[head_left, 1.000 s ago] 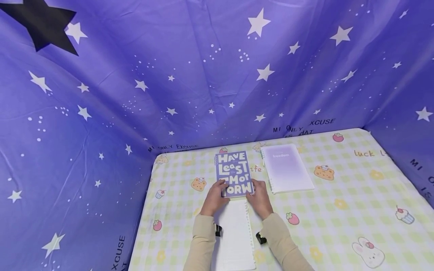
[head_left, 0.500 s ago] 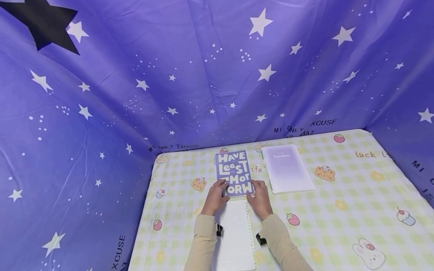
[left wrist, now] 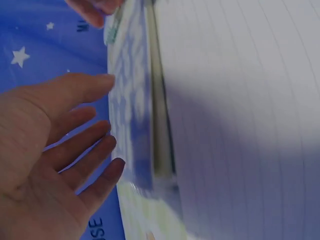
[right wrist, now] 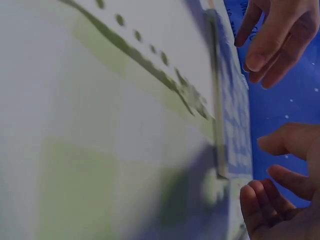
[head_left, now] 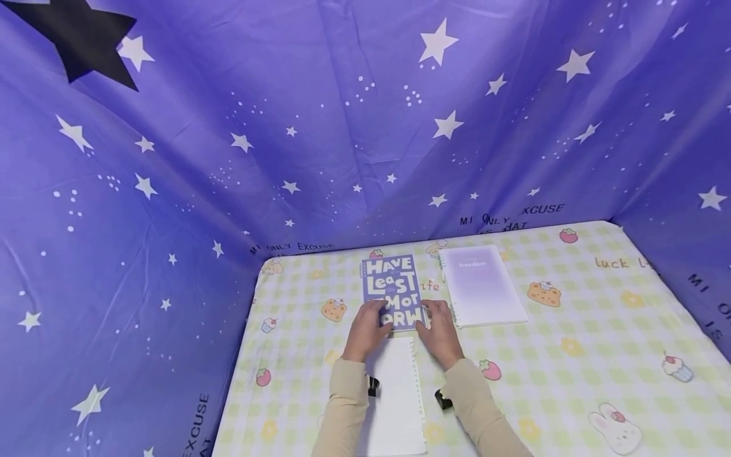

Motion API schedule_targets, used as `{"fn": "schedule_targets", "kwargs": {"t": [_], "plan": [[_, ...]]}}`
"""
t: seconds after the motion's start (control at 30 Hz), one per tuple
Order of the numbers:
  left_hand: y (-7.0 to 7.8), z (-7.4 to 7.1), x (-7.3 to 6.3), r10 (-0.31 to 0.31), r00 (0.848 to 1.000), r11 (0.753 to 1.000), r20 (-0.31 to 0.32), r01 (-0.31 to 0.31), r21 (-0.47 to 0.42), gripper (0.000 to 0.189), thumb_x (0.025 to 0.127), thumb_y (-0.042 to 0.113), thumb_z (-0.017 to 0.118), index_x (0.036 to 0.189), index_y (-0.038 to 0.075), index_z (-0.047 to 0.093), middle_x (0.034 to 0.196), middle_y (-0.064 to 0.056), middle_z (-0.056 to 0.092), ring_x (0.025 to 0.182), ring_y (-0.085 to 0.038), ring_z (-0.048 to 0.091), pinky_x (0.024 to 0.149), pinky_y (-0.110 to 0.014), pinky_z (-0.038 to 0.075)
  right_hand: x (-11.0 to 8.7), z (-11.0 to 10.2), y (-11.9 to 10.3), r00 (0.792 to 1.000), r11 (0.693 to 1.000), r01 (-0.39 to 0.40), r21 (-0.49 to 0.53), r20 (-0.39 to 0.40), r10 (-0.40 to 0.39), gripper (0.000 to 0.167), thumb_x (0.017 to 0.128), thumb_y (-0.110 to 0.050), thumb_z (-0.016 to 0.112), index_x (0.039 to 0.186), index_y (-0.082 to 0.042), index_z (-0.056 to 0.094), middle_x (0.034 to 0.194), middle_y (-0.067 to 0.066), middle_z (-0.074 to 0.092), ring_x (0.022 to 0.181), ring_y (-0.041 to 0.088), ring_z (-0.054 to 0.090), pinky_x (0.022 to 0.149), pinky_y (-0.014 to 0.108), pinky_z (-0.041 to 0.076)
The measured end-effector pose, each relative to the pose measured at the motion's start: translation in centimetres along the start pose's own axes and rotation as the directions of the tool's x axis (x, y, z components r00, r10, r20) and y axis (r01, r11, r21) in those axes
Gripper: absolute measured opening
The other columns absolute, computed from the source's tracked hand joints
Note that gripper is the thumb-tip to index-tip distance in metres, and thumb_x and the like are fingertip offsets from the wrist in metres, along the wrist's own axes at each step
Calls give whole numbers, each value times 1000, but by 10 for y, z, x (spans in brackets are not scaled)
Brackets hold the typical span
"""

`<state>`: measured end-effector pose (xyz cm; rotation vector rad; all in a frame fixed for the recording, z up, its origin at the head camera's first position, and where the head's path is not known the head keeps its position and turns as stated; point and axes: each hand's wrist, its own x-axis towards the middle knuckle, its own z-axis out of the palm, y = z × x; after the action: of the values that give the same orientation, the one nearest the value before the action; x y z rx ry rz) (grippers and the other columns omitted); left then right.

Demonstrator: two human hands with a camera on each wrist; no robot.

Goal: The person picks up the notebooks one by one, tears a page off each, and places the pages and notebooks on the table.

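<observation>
A blue notebook [head_left: 391,285] with big white lettering lies on the table, its near edge at the far end of a lined white sheet [head_left: 394,393] with a perforated right side. My left hand [head_left: 365,330] hovers over its lower left corner. In the left wrist view, that hand [left wrist: 65,150] has relaxed fingers, apart from the cover [left wrist: 130,100]. My right hand [head_left: 440,333] is by the lower right corner. The right wrist view shows this hand [right wrist: 290,185] with loosely bent fingers and nothing between them, a gap separating it from the notebook [right wrist: 235,110].
A pale purple spiral notebook [head_left: 485,285] marked "freedom" lies to the right at the back. The table carries a green checked cloth [head_left: 571,393] with printed cartoons. Blue starry curtains [head_left: 354,127] stand behind it and at both sides.
Both hands have come off the blue notebook's lower corners, shifting slightly and lifting away. The notebook stays in place on the table. The head view has shifted a little.
</observation>
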<state>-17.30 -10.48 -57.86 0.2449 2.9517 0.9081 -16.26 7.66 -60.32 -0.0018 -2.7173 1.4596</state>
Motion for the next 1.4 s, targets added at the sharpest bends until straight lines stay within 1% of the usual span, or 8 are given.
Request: {"fn": "schedule_targets", "kwargs": {"t": [0.13,0.23,0.4,0.6,0.8,0.97,1.13,1.4], "plan": [[15,6,5,10,999,998,-35,-13,-63,48,84,15,77,129,7,63,133,-13,60,125,-29,56,109,-43,45,5,-15,3,998,999,50,11,-45,-49,48,84,-2,70,129,6,56,120,22,51,105,36,56,95,50,49],[26,12,9,58,997,996,-51,-61,-68,46,85,15,76,128,7,63,131,-12,62,124,-29,57,108,-42,45,8,-29,6,994,998,68,11,-92,-67,47,84,0,70,128,7,56,122,24,52,106,38,58,96,50,49],[42,20,13,101,994,993,-53,-104,-62,45,84,15,77,127,8,64,130,-10,63,124,-26,58,108,-39,46,11,-51,13,989,997,77,-21,-126,-79,45,85,1,67,127,8,55,118,24,52,105,38,57,95,49,47],[65,34,18,198,980,980,-26,-197,29,42,85,21,77,125,11,66,125,-4,65,118,-21,60,103,-32,49,13,-71,23,989,995,74,-64,-127,-82,46,88,-1,67,130,9,52,120,25,51,107,40,56,94,51,48],[88,50,21,266,964,957,19,-266,119,40,86,24,77,123,14,67,124,-2,66,114,-18,62,99,-27,50,7,-93,38,991,992,3,-130,-136,-21,49,91,-9,67,133,10,48,122,27,49,114,43,47,98,56,42],[103,64,25,256,963,955,82,-265,132,41,86,27,77,124,16,67,124,0,65,116,-17,60,101,-25,48,4,-112,52,988,977,-69,-203,-148,39,54,91,-13,66,135,12,46,128,32,45,121,47,37,103,61,36],[112,77,30,244,962,957,124,-260,127,40,86,27,76,123,17,68,126,1,64,122,-15,56,104,-25,45,-1,-128,65,991,958,-88,-271,-118,58,60,90,-14,67,135,17,43,133,38,38,125,52,29,104,63,30],[120,93,35,287,941,916,178,-324,238,46,86,25,75,130,15,65,143,-3,56,139,-18,45,117,-30,34,-7,-130,84,994,938,-113,-327,-46,103,65,92,-17,65,138,20,36,138,41,31,129,57,24,106,68,26]]}}
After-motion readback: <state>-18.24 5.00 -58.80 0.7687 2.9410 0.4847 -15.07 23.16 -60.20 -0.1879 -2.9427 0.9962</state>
